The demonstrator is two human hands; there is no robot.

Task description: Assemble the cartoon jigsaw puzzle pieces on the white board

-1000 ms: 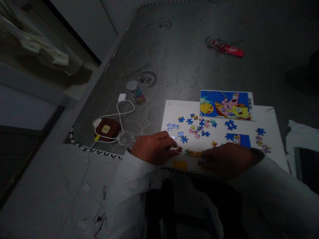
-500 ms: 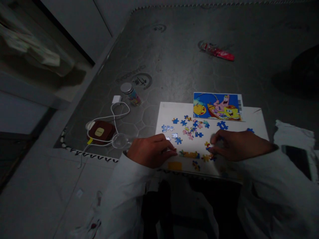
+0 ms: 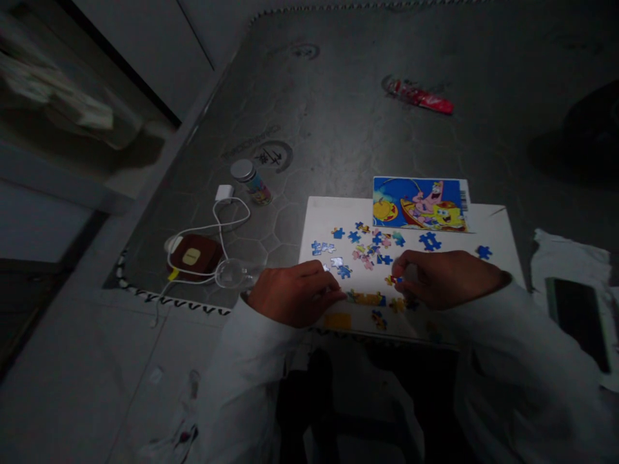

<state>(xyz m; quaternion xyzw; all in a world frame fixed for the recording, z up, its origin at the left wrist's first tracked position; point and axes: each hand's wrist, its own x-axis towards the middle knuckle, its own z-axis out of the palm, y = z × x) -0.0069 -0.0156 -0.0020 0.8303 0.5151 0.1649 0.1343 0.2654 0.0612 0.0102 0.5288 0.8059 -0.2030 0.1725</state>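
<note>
Dark floor matting is carrying one white board (image 3: pixel 498 225). At its near edge, one left hand (image 3: pixel 293 293) is lying curled, fingertips touching one joined yellow strip (image 3: pixel 366 299); whether they are pinching it cannot be told. One right hand (image 3: pixel 447 278) is pinching one small puzzle piece (image 3: pixel 393 280). One picture card (image 3: pixel 420 204) is lying at the far edge.
</note>
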